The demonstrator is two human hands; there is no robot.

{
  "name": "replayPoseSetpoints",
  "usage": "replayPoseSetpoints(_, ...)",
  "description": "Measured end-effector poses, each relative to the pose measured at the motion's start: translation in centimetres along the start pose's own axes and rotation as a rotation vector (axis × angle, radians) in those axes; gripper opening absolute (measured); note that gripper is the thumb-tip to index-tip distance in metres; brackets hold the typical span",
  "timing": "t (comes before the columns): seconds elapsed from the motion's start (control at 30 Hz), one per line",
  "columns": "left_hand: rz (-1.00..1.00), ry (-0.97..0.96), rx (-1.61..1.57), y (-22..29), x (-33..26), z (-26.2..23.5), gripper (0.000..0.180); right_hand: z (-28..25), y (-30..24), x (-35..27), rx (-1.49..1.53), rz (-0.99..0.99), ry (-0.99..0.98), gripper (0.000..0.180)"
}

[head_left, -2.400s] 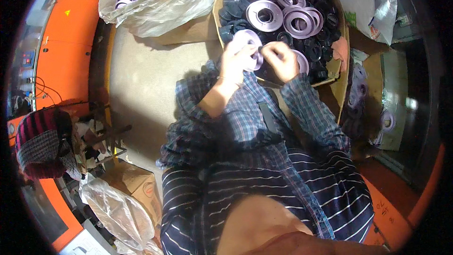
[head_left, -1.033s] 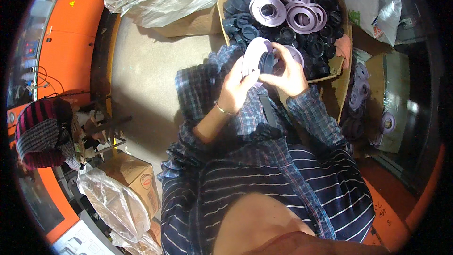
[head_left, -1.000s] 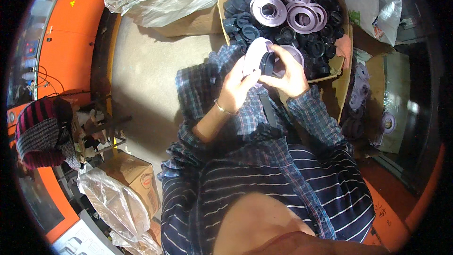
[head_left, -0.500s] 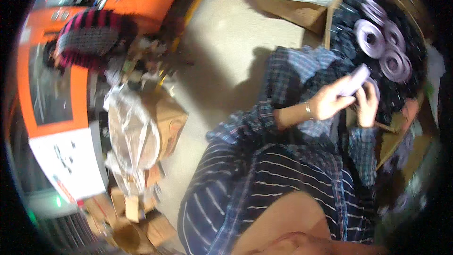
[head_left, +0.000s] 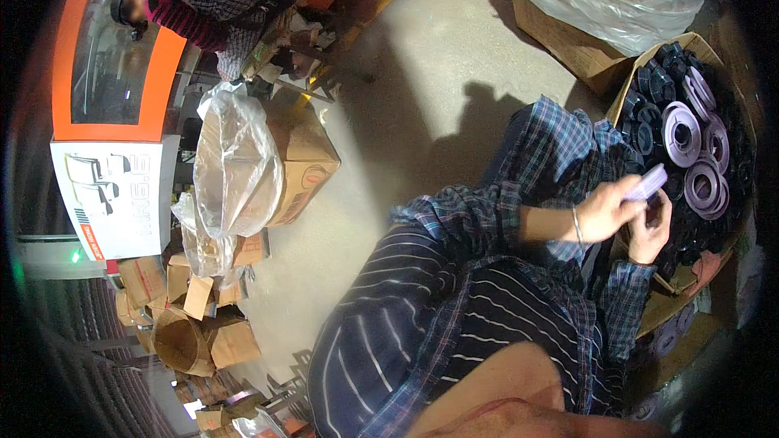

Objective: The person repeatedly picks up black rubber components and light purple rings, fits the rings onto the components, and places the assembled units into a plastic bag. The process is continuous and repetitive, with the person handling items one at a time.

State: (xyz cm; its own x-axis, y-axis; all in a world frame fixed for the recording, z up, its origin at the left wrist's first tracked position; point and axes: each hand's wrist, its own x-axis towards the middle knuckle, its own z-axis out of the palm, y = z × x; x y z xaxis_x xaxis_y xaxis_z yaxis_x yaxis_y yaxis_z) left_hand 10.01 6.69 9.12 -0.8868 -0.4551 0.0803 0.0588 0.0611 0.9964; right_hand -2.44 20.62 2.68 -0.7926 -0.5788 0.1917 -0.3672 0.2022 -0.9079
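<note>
Bare floor open leftward; parts carton and lined box crowd right.

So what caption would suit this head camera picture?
Both hands, left hand and right hand, hold a lilac ring beside a parts box.

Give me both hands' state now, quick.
Left hand: shut on the lilac plastic ring.
Right hand: fingers curled at the same ring; grip cannot be told.

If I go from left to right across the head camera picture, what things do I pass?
Orange machine → plastic-lined cardboard box → left hand → right hand → lilac ring in the box of black parts.
</note>
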Motion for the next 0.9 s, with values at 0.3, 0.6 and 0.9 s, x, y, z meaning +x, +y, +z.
replayPoseSetpoints(0.3, 0.763, -0.232, 0.325, -0.4, -0.3, 0.2, 0.048, -1.0, 2.7, -2.5, 0.911, 0.393, 0.151, 0.069)
replayPoseSetpoints(0.6, 0.104, -0.076, -0.033, -0.3, -1.0, 0.9, 0.039, -1.3, 0.8, -2.1, -0.097, -0.022, 0.001, 0.056)
replayPoseSetpoints(0.9, 0.996, -0.387, 0.599, -2.1, -0.6, -0.7, 0.04, -1.4, 2.3, -4.6, 1.112, 0.67, -0.016, 0.055)
